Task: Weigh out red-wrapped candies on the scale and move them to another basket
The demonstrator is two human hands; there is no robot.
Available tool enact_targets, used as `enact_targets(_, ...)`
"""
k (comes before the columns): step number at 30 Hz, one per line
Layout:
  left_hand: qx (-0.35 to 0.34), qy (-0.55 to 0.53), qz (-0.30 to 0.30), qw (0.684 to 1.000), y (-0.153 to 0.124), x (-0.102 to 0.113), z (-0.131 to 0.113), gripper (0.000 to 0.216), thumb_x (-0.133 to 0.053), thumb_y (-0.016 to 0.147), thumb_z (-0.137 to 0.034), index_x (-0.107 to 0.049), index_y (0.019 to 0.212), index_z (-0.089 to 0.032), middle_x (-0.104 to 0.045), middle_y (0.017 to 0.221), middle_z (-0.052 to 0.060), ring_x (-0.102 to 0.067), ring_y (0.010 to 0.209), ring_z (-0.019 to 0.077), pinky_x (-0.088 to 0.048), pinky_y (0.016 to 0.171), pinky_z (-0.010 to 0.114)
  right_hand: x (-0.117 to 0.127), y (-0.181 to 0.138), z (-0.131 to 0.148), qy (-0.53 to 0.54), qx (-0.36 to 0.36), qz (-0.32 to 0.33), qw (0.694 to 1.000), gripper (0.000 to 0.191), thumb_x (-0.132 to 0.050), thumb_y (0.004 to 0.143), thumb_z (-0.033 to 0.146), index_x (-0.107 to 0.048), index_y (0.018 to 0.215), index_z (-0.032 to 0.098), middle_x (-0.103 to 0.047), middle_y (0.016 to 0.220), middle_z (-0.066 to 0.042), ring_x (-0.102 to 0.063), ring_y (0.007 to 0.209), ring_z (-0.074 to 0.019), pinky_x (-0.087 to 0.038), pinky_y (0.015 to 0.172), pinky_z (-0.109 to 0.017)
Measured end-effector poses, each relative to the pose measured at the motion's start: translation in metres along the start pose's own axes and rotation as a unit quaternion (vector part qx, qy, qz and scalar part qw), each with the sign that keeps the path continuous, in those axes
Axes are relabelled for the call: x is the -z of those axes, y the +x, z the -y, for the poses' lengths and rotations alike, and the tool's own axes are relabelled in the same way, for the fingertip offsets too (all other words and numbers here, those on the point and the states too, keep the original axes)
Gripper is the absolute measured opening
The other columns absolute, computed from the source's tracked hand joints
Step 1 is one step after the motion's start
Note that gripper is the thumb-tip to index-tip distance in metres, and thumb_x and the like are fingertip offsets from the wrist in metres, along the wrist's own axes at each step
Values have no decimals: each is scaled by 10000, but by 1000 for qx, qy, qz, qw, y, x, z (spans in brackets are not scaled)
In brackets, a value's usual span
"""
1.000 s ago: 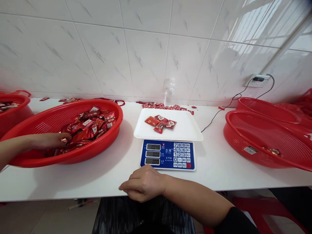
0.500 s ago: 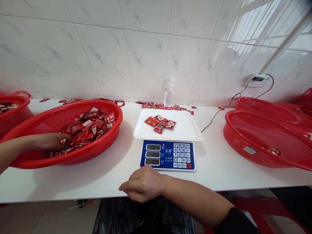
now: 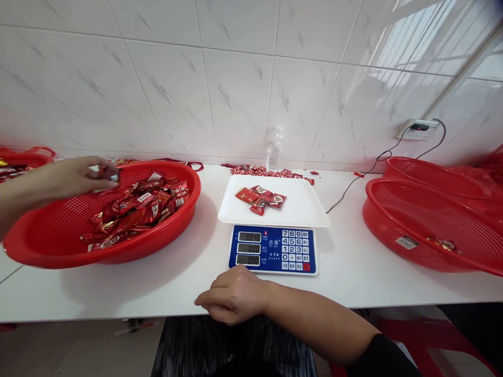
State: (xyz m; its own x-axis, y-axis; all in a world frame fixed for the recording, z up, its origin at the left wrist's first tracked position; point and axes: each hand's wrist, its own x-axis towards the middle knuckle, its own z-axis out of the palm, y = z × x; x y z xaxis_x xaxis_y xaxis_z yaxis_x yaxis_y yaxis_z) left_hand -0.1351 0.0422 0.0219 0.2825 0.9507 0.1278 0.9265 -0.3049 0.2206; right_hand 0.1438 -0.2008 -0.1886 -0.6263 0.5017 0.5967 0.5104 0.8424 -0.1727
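Note:
My left hand [image 3: 76, 177] is raised above the big red basket [image 3: 58, 246] at the left, its fingers pinched on a small red candy packet [image 3: 109, 173], blurred by motion. The basket holds a heap of red wrapped candies [image 3: 137, 207]. My right hand [image 3: 233, 295] rests on the counter's front edge, fingers curled with nothing seen in them, just in front of the blue electronic scale [image 3: 273, 248]. Several red candy packets [image 3: 260, 198] lie on the scale's white tray [image 3: 298, 212].
Two stacked red baskets [image 3: 428, 220] stand at the right, with a packet or two inside. Another red basket [image 3: 23, 157] sits at the far left. Loose packets [image 3: 271, 172] and a clear plastic bottle [image 3: 273, 149] line the tiled wall. A black cable [image 3: 365, 170] runs to a wall socket [image 3: 422, 129].
My left hand has lifted out of the candy heap and upward, now pinching a packet above the basket. My right hand has stayed put.

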Motion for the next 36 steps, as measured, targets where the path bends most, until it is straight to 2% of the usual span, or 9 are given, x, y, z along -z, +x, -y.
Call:
enact_targets(2,-21,-184,19,983,-2,-9,-35,664,-678,659,-582,-545,1171,-181,-676,900,-53,-585,812,98,-439,775,232,0,0,0,4,-2,-9,1000,264,-445,875,268,-646,1034,203,-684,668,21,-643,646,-112,-416,528,-231)
enact_targets(6,-47,-361,105,925,-13,-45,-111,550,-778,637,-314,-559,1132,-216,-708,956,39,-647,827,184,-489,744,305,0,0,0,9,-3,3,1000,270,-428,878,252,-640,1033,194,-681,673,14,-643,652,-116,-443,548,-232)
enact_targets(8,-77,-407,139,899,-17,-63,-145,512,-769,643,-243,-564,1111,-215,-708,927,59,-657,820,193,-494,720,303,0,1,0,9,-2,9,1000,272,-425,877,247,-637,1037,189,-685,685,9,-647,663,-117,-456,563,-230)
enact_targets(10,-92,-412,165,891,-18,-78,-173,474,-750,661,-231,-560,1094,-202,-695,842,56,-644,730,182,-485,636,294,0,2,0,8,-1,8,1000,274,-424,872,244,-637,1036,188,-687,686,6,-648,662,-117,-460,568,-227)
enact_targets(14,-119,-407,197,884,-13,-104,-208,424,-701,712,-217,-540,1103,-185,-664,793,43,-610,642,145,-485,613,292,-1,3,-1,4,-5,5,1000,277,-425,865,249,-639,1032,193,-686,675,7,-648,649,-116,-455,557,-223)
enact_targets(18,-143,-389,210,885,-5,-118,-219,458,-669,737,-217,-512,1166,-192,-643,824,41,-636,755,175,-512,678,315,-2,3,-2,7,-3,-7,1000,280,-427,853,245,-644,1023,192,-690,686,12,-650,643,-114,-446,533,-226)
enact_targets(22,-163,-363,186,898,-1,-117,-218,441,-618,758,-211,-512,1185,-203,-646,883,50,-631,853,186,-516,731,324,0,4,-1,17,3,-15,1000,284,-425,852,249,-650,1015,188,-692,681,12,-650,638,-110,-444,528,-223)
enact_targets(30,-238,-315,203,896,3,-121,-211,530,-507,764,-168,-508,1292,-219,-608,1240,97,-611,1035,192,-507,812,319,1,4,0,17,2,-2,1000,282,-427,855,252,-645,1022,189,-694,682,6,-653,645,-115,-448,535,-222)
enact_targets(36,-296,-153,114,936,-8,-126,-216,513,-530,835,-289,-500,1339,-203,-497,1408,102,-448,1288,246,-394,1016,375,0,4,-1,11,3,1,1000,289,-409,863,246,-643,1021,185,-689,686,5,-650,649,-116,-453,544,-226)
